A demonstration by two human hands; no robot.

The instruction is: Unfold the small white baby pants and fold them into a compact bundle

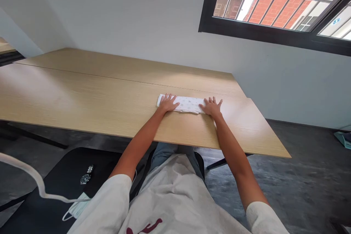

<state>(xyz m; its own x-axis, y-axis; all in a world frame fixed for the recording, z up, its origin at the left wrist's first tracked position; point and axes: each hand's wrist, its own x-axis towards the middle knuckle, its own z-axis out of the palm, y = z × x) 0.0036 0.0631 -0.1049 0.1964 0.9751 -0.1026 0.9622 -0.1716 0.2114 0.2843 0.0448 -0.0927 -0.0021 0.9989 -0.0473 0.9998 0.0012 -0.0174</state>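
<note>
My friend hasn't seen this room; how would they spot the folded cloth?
Find the wood-grain table. Toward its right end, the left hand and right hand rest on a folded cloth. It's a long white strip with small printed motifs, unlike the tan table.

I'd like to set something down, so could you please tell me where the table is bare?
The widest free patch of table lies left of the left hand, out to the picture's left edge. Smaller ones lie between the cloth and the wall, and between the right hand and the table's right edge. The cloth, under both hands, is crowded.
</note>
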